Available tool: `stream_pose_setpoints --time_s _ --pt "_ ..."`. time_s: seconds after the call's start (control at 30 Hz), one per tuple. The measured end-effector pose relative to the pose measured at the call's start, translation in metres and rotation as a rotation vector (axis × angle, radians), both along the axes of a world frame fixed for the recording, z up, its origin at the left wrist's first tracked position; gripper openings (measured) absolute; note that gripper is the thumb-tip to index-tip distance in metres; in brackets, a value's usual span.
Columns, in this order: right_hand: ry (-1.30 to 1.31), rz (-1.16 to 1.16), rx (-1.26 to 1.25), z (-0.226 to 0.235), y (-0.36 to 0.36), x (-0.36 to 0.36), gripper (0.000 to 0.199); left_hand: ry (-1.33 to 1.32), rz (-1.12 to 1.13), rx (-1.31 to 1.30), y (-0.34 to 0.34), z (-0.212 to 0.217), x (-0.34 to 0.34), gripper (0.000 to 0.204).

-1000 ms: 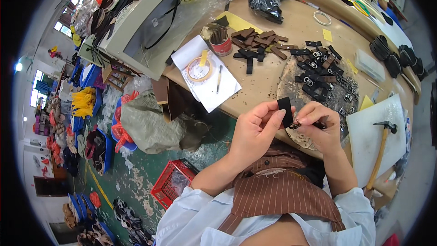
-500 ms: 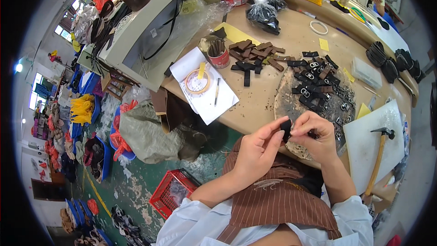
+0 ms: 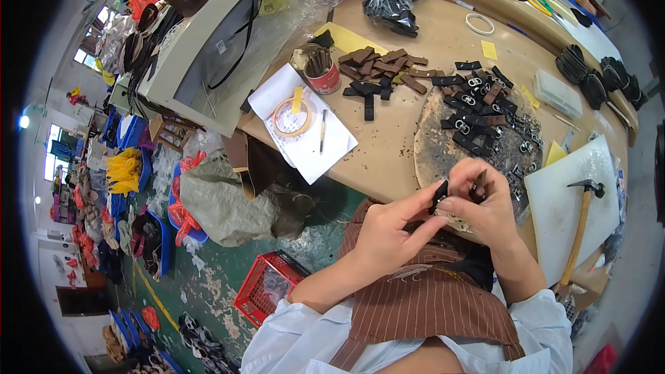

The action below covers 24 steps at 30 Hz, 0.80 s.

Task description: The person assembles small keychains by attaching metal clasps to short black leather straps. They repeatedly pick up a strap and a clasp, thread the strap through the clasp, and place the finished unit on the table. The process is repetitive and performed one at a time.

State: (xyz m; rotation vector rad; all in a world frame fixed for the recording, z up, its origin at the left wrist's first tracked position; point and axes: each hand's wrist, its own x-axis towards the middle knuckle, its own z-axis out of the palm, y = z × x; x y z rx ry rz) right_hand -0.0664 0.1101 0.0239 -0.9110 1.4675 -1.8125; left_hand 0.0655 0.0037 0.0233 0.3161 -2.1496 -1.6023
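A small black strap piece (image 3: 439,195) is pinched between the thumb and fingers of my left hand (image 3: 398,227), over the near edge of the table. Against its right side, the thumb of my right hand (image 3: 488,209) presses in; a dark, narrow piece (image 3: 479,187) is tucked in that hand's curled fingers, its kind unclear. Beyond my hands lies a round, worn board (image 3: 433,142). On it is a pile of black strap tabs (image 3: 474,107) with metal rings, and loose metal rings (image 3: 518,145) lie to their right. Brown strap pieces (image 3: 384,64) are heaped farther left.
A hammer (image 3: 580,225) rests on a white slab (image 3: 557,197) at the right. Left of the board are a paper pad (image 3: 332,156) with a tape roll (image 3: 278,119) and a red tin (image 3: 324,82). A red crate (image 3: 258,298) stands on the floor.
The black strap piece has been turned so it shows narrower. My right hand has rolled, with its fingers lifted and the dark narrow piece now showing. The view has shifted slightly.
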Motion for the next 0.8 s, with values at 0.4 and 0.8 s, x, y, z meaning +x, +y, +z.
stream_pose_setpoints --time_s 0.4,0.8 --pt "-0.128 0.182 0.19 -0.002 0.004 -0.006 0.013 -0.05 -0.008 0.213 -0.012 -0.02 -0.003 0.031" --pt "-0.492 0.088 0.061 -0.024 0.003 -0.004 0.01 -0.052 -0.01 0.319 -0.013 -0.014 -0.007 0.025"
